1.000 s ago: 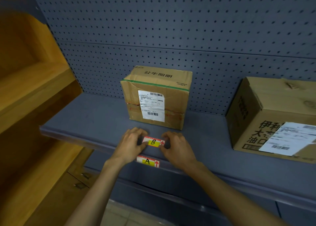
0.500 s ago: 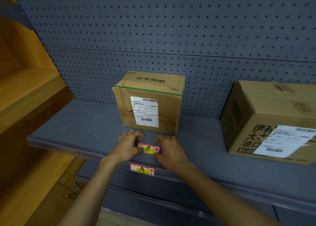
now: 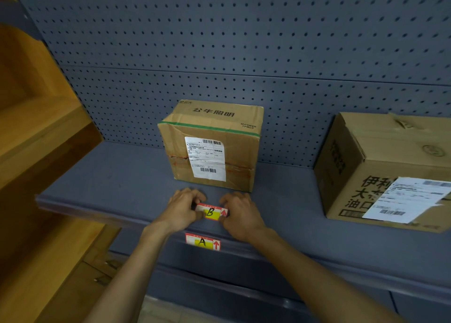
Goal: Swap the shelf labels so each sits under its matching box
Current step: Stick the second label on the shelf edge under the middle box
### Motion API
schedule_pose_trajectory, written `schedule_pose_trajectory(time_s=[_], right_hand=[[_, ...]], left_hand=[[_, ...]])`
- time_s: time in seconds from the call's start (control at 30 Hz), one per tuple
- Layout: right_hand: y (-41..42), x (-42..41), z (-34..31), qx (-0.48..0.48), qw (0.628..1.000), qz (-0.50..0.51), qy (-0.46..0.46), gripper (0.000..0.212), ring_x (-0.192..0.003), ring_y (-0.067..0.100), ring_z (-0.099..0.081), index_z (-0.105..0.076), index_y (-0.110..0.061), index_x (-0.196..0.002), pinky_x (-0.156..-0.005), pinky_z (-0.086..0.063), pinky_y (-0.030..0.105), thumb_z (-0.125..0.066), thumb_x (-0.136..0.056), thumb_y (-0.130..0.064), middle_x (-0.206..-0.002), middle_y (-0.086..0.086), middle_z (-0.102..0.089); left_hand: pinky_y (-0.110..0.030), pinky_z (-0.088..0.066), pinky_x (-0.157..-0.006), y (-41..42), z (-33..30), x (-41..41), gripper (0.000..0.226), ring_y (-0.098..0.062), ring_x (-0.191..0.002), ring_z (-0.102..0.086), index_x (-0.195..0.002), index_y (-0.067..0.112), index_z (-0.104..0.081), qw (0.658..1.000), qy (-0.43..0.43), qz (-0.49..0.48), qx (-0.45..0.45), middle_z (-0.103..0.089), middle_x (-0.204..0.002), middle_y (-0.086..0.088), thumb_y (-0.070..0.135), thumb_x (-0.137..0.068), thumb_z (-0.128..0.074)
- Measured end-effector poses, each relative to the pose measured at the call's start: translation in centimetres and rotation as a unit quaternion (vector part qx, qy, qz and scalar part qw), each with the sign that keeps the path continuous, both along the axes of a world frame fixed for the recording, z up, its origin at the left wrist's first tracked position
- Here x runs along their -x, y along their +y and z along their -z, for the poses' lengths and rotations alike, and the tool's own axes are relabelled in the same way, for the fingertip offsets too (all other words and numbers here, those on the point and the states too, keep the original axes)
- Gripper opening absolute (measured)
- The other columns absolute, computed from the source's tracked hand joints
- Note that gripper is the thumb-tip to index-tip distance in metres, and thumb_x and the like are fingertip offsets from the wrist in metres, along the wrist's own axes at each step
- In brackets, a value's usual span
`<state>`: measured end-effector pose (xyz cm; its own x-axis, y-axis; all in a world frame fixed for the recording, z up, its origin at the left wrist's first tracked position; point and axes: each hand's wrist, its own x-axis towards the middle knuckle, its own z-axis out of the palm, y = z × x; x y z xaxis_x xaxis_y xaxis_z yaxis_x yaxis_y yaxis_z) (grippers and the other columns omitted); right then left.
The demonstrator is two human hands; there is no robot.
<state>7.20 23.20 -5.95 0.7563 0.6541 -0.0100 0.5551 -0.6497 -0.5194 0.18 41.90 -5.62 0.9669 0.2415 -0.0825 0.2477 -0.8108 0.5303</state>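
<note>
A red-and-yellow label marked B (image 3: 211, 212) is pinched at its two ends between my left hand (image 3: 181, 210) and my right hand (image 3: 240, 215), just above the front of the grey shelf (image 3: 109, 183). Right below it, a matching label marked A (image 3: 202, 242) sits in the shelf's front edge strip. Behind my hands a small cardboard box (image 3: 212, 147) with a white shipping sticker stands on the shelf. A larger cardboard box (image 3: 380, 171) stands at the right, partly cut off by the frame edge.
A grey pegboard wall (image 3: 244, 42) backs the shelf. Wooden shelving (image 3: 36, 139) rises at the left, close to the shelf's left end. A lower grey shelf edge (image 3: 219, 281) runs beneath my forearms.
Both hands stay on the B label above the A label and have barely shifted. The view has drifted, so the boxes and shelf sit slightly lower and to the left.
</note>
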Motion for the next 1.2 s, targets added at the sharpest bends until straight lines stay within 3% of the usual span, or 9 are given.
schedule_pose_trajectory(time_s=[0.2, 0.33, 0.5, 0.73, 0.87, 0.93, 1.07, 1.2], right_hand=[[0.0, 0.4, -0.2, -0.014, 1.0, 0.002, 0.003, 0.032, -0.119, 0.027, -0.049, -0.063, -0.021, -0.116, -0.101, -0.046, 0.042, -0.073, -0.086, -0.017, -0.125, 0.009, -0.057], [-0.3, 0.6, -0.3, -0.037, 0.999, 0.007, 0.015, 0.025, -0.113, 0.026, -0.053, -0.061, -0.02, -0.109, -0.094, -0.05, 0.043, -0.072, -0.087, -0.015, -0.116, 0.008, -0.064], [-0.9, 0.7, -0.1, -0.071, 0.996, 0.026, 0.057, 0.019, -0.096, 0.026, -0.062, -0.06, -0.024, -0.102, -0.081, -0.058, 0.044, -0.069, -0.09, -0.013, -0.102, 0.01, -0.069], [-3.0, 0.4, -0.2, -0.114, 0.99, 0.056, 0.067, 0.014, -0.094, 0.021, -0.064, -0.061, -0.029, -0.099, -0.081, -0.059, 0.044, -0.065, -0.094, -0.016, -0.101, 0.005, -0.07], [-5.0, 0.1, -0.4, -0.139, 0.985, 0.076, 0.06, 0.014, -0.09, 0.022, -0.066, -0.063, -0.029, -0.096, -0.076, -0.059, 0.041, -0.065, -0.092, -0.015, -0.091, 0.001, -0.072], [-6.4, -0.1, -0.6, -0.158, 0.981, 0.092, 0.063, 0.013, -0.084, 0.017, -0.068, -0.064, -0.028, -0.092, -0.075, -0.06, 0.041, -0.067, -0.092, -0.015, -0.085, -0.003, -0.072], [-9.2, -0.5, -0.9, -0.174, 0.977, 0.114, 0.05, 0.013, -0.079, 0.008, -0.067, -0.065, -0.028, -0.087, -0.073, -0.056, 0.032, -0.07, -0.09, -0.016, -0.075, -0.011, -0.07], [-12.6, -1.1, -1.2, -0.184, 0.973, 0.139, 0.027, 0.016, -0.072, 0.002, -0.067, -0.066, -0.028, -0.085, -0.065, -0.052, 0.018, -0.073, -0.088, -0.014, -0.07, -0.011, -0.07]], left_hand=[[-0.035, -0.044, -0.096, -0.4, -0.1, 0.4, 0.028, -0.019, -0.109, -0.047, -0.102, 0.029, -0.062, 1.0, -0.008, -0.005, 0.008, -0.056, -0.109, 0.002, 0.018, -0.083, -0.079], [-0.041, -0.05, -0.095, -0.7, -0.5, 0.6, 0.025, -0.022, -0.105, -0.054, -0.099, 0.022, -0.063, 0.999, -0.019, -0.007, 0.037, -0.059, -0.105, -0.001, 0.01, -0.083, -0.078], [-0.023, -0.05, -0.08, -1.0, -0.7, 1.0, 0.023, -0.011, -0.092, -0.059, -0.096, 0.023, -0.065, 0.998, -0.043, -0.001, 0.052, -0.061, -0.104, -0.001, 0.004, -0.087, -0.074], [-0.03, -0.056, -0.079, -2.1, -1.6, 1.0, 0.019, -0.018, -0.088, -0.066, -0.096, 0.019, -0.069, 0.994, -0.074, 0.003, 0.078, -0.069, -0.096, -0.003, 0.001, -0.091, -0.07], [-0.012, -0.051, -0.071, -3.8, -2.0, 0.9, 0.018, -0.013, -0.082, -0.064, -0.097, 0.014, -0.072, 0.988, -0.1, -0.003, 0.119, -0.069, -0.088, 0.0, -0.002, -0.09, -0.069], [-0.011, -0.052, -0.072, -5.0, -2.0, 0.7, 0.017, -0.013, -0.084, -0.066, -0.096, 0.014, -0.073, 0.983, -0.109, -0.003, 0.148, -0.071, -0.09, -0.001, -0.002, -0.09, -0.07], [-0.024, -0.058, -0.08, -7.2, -1.8, 0.1, 0.016, -0.015, -0.089, -0.07, -0.097, 0.017, -0.073, 0.975, -0.116, 0.013, 0.189, -0.074, -0.092, -0.002, 0.003, -0.091, -0.072], [-0.028, -0.058, -0.082, -10.1, -1.6, -1.1, 0.016, -0.018, -0.088, -0.071, -0.096, 0.013, -0.074, 0.966, -0.135, 0.035, 0.216, -0.075, -0.092, -0.004, -0.001, -0.089, -0.072]])
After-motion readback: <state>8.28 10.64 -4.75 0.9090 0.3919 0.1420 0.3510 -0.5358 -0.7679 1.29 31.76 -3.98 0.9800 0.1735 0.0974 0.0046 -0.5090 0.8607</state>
